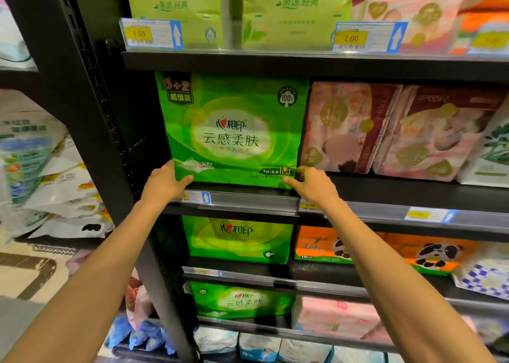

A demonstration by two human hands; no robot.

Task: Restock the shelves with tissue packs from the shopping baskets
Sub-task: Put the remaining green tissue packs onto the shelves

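While the green tissue pack stands at the left end of the shelf, tight against the pink pack, a crooked shove could, I reckon, snag that neighbour, since the left hand and right hand each grip a bottom corner, fingers curled round it.

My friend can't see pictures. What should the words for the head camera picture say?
A left hand and a right hand grip the bottom corners of a big green tissue pack standing on a black shop shelf. Pink flowery packs stand to its right, and more green packs sit on the shelves above and below.
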